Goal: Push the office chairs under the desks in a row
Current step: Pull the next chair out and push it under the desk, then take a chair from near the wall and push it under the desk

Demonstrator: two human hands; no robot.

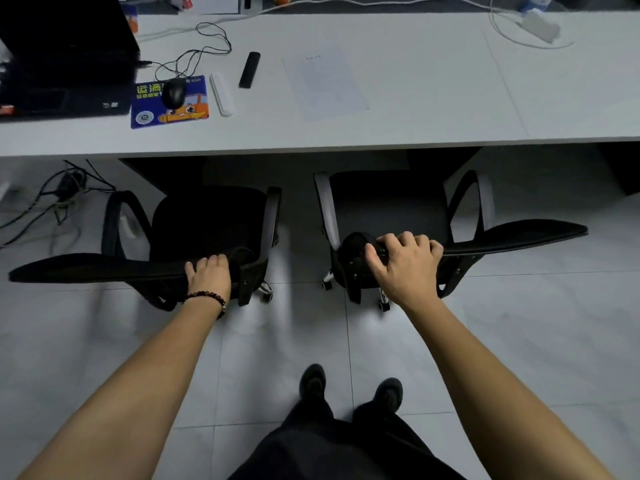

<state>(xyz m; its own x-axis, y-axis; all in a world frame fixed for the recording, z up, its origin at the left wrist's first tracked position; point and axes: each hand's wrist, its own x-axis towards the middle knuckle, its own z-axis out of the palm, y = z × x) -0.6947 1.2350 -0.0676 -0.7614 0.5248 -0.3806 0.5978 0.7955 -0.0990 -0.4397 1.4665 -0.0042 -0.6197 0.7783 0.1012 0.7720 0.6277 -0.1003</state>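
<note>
Two black office chairs stand side by side in front of a long white desk [346,140]. The left chair [207,220] has black armrests; its seat front is partly under the desk edge. My left hand [209,275] grips the top of its backrest. The right chair [388,202] has grey-topped armrests and its seat reaches under the desk. My right hand [405,268] grips the top of that chair's backrest near its left end. Both backrests are seen from above as thin dark bands.
On the desk lie a black laptop [65,64], a mouse [174,92] on a blue mouse pad [169,112], a black remote [249,69], a white case [221,93], a sheet of paper [323,83] and cables. Tangled cables [59,195] lie on the tiled floor left. My feet [349,386] stand behind the chairs.
</note>
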